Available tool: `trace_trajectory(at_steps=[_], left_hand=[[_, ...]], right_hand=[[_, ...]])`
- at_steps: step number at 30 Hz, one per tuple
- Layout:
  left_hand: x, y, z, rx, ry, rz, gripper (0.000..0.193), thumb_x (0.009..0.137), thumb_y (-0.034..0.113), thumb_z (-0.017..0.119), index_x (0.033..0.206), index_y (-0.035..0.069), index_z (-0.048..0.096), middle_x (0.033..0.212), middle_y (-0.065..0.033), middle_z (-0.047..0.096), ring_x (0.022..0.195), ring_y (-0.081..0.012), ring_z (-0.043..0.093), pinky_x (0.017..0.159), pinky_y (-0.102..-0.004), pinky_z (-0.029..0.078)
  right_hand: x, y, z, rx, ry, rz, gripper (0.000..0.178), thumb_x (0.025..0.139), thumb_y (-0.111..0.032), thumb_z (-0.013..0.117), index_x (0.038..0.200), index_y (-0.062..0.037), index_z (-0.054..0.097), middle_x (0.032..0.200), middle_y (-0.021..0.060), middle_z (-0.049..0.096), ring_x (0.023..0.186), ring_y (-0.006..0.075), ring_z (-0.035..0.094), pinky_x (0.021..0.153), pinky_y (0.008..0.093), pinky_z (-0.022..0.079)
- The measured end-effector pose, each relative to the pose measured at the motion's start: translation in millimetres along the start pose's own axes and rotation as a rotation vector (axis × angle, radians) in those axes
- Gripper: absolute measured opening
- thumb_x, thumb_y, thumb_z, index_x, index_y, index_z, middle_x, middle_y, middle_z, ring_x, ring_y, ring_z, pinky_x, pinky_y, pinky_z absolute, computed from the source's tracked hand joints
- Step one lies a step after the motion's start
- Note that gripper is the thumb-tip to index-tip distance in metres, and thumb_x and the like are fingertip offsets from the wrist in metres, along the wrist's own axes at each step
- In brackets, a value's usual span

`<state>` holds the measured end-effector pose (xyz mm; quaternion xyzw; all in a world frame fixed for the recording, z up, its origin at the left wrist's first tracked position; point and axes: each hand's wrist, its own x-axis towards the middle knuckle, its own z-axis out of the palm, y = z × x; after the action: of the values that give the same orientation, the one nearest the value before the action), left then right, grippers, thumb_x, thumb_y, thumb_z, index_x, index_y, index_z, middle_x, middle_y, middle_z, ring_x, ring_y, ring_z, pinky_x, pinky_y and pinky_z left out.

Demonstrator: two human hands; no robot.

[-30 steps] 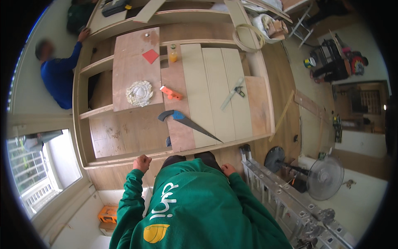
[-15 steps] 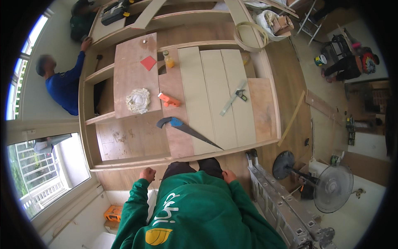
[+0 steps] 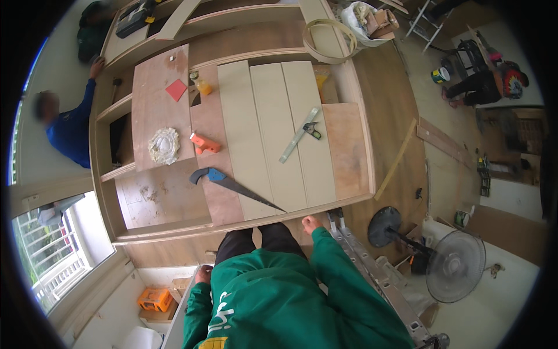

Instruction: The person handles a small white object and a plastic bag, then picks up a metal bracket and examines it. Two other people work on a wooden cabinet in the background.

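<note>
My right hand (image 3: 311, 224) is closed and holds nothing I can see; it hangs just off the near edge of a large wooden frame (image 3: 174, 231). Low by my left thigh is my left hand (image 3: 203, 274), its fingers mostly hidden. On the boards over the frame lies a handsaw (image 3: 235, 187) with a blue and black handle. Beyond it are an orange tool (image 3: 205, 143), a white bundled cloth (image 3: 164, 146), a red square sheet (image 3: 176, 89) and a bottle with yellow contents (image 3: 203, 88). A combination square (image 3: 299, 135) rests on the grooved beige panels (image 3: 264, 128).
A folded metal ladder (image 3: 363, 256) and a standing fan (image 3: 456, 266) are at my right. An orange case (image 3: 155, 299) sits lower left. A person in blue (image 3: 75, 131) touches the frame's left side; another bends at far right (image 3: 485, 84). A coiled strip (image 3: 330, 57) lies on the frame.
My right hand has swung forward toward the frame's edge, and my left hand has dropped back beside my thigh. The view has shifted right, so the frame appears further left.
</note>
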<state>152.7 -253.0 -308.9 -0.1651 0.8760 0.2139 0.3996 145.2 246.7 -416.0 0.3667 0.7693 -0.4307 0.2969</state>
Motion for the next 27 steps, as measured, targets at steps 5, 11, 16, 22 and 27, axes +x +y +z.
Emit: trace_trajectory(at_steps=[5,11,16,22,27], left_hand=[[-1,34,-23,0.23,-0.049,0.047,0.038,0.084,0.043,0.056,0.078,0.008,0.069,0.075,-0.017,0.067,0.078,-0.0346,0.065,0.072,-0.0415,0.051],[46,48,-32,-0.13,-0.259,-0.056,0.044,0.089,0.042,0.052,0.075,0.002,0.065,0.057,-0.0098,0.063,0.05,-0.0192,0.063,0.053,-0.0342,0.051],[93,34,-41,-0.419,-0.242,-0.123,0.03,0.088,0.027,0.056,0.085,-0.002,0.06,0.062,-0.0096,0.059,0.049,-0.0176,0.058,0.046,-0.0305,0.048],[100,39,-66,-0.368,-0.184,-0.141,0.027,0.087,0.025,0.056,0.085,-0.001,0.059,0.063,-0.0097,0.059,0.049,-0.0173,0.059,0.045,-0.0302,0.05],[88,59,-63,-0.252,-0.203,-0.173,0.028,0.089,0.026,0.053,0.087,-0.002,0.056,0.062,-0.0096,0.058,0.047,-0.0175,0.058,0.044,-0.0298,0.05]], right_hand=[[22,-34,2,0.034,0.031,-0.025,0.023,0.084,-0.03,0.056,0.089,-0.0083,0.063,0.089,0.0137,0.066,0.085,0.0324,0.063,0.075,0.0409,0.05],[-10,-70,25,0.206,0.036,-0.131,0.02,0.085,-0.028,0.057,0.088,-0.0084,0.063,0.087,0.0136,0.066,0.084,0.032,0.063,0.074,0.0414,0.049],[-49,-56,45,0.076,0.033,-0.084,0.014,0.084,-0.021,0.058,0.086,-0.0076,0.061,0.085,0.0132,0.066,0.083,0.0311,0.062,0.074,0.0406,0.049],[-53,-32,38,0.329,-0.017,0.121,0.018,0.088,-0.02,0.055,0.092,-0.0038,0.061,0.077,0.0109,0.065,0.067,0.0207,0.065,0.067,0.0331,0.052],[-16,-9,10,-0.014,0.123,0.014,0.019,0.086,-0.024,0.057,0.096,-0.0079,0.061,0.105,0.0194,0.058,0.094,0.0356,0.058,0.081,0.0429,0.049]])
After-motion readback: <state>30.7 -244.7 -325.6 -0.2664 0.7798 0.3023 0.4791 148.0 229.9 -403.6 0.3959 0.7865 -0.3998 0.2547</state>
